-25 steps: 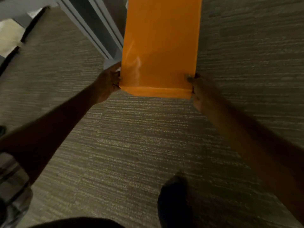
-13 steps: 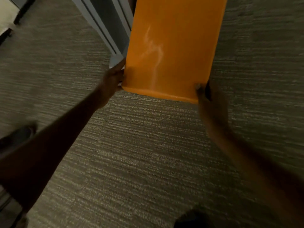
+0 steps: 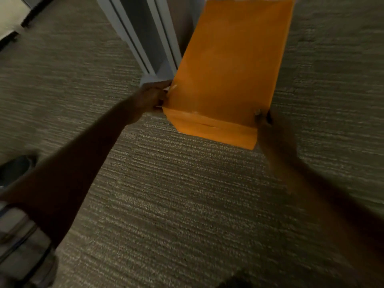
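Flat orange paper envelope (image 3: 228,65), long axis pointing away from you.
Your left hand (image 3: 152,96) and right hand (image 3: 268,129) each pinch a near corner, beside the grey door post (image 3: 145,38).

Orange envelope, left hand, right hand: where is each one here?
Orange envelope (image 3: 228,65): head view, middle of its flat face.
Left hand (image 3: 152,98): head view, back of the hand.
Right hand (image 3: 270,132): head view, back of the hand, blurred.
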The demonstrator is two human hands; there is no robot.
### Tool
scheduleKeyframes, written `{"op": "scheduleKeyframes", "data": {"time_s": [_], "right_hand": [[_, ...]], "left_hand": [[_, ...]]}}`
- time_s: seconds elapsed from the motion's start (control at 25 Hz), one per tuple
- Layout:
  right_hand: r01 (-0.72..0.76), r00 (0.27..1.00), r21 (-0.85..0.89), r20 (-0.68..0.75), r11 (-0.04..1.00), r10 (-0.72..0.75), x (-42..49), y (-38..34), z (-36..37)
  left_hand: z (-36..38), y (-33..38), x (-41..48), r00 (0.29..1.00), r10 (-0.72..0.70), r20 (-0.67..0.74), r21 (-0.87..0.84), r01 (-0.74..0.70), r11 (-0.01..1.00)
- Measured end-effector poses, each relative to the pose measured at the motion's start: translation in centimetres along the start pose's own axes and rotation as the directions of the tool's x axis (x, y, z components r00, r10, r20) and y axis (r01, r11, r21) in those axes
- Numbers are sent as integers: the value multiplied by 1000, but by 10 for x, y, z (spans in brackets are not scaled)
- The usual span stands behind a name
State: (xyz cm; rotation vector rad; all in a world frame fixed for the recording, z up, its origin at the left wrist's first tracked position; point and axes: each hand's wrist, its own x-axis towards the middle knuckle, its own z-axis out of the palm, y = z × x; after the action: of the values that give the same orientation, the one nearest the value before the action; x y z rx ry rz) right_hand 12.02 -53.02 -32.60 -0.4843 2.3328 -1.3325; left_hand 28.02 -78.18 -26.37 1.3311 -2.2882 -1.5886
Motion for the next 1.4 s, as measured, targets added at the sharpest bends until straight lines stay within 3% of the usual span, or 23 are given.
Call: {"op": "scheduleKeyframes", "data": {"time_s": [0.16, 0.24, 0.32, 0.36, 0.44, 0.52, 0.56, 0.6, 0.68, 0.76, 0.88, 1.16, 1.32, 1.4], "right_hand": [[58, 997, -168, 50, 984, -51, 27, -2, -10], [125, 988, -180, 111, 976, -106, 35, -1, -12], [82, 949, -80, 310, 993, -54, 50, 1, -20], [33, 895, -23, 446, 999, -19, 55, 0, -27], [119, 835, -14, 543, 993, -93, 64, 0, -38], [409, 883, -223, 341, 885, -322, 63, -7, -38], [510, 860, -375, 238, 774, -452, 55, -19, -29], [577, 806, -491, 212, 653, -553, 47, -31, -17], [644, 739, -597, 321, 479, -593, 38, -43, 9], [653, 721, -657, 390, 377, -572, 44, -32, 29], [642, 713, -689, 376, 337, -591, 62, -24, 37], [671, 716, -643, 433, 369, -547, 76, -35, 32], [791, 603, -523, 574, 319, -555, 81, -33, -4], [821, 544, -509, 562, 258, -622, 74, -25, -19]], "left_hand": [[9, 13, 11, 998, -40, -52, 21, 41, 999], [17, 4, 9, 997, 22, -80, 24, -20, 1000], [20, -9, 9, 990, 103, -96, 42, -100, 994], [19, -13, 7, 989, 114, -96, 13, -113, 993], [17, -17, 3, 986, 146, -86, 75, -140, 987], [16, -15, -1, 921, 361, -145, 349, -294, 890], [17, -11, -2, 835, 517, -190, 497, -372, 784], [23, -3, -2, 754, 628, -194, 590, -422, 689], [42, 10, 10, 706, 706, -65, 688, -481, 544], [61, 7, 32, 737, 673, 68, 793, -450, 412], [66, -3, 54, 745, 658, 104, 861, -399, 315], [61, 7, 64, 780, 606, 154, 865, -403, 299], [46, 5, 76, 808, 541, 232, 804, -472, 360], [47, 4, 68, 794, 555, 247, 823, -475, 313]]}}
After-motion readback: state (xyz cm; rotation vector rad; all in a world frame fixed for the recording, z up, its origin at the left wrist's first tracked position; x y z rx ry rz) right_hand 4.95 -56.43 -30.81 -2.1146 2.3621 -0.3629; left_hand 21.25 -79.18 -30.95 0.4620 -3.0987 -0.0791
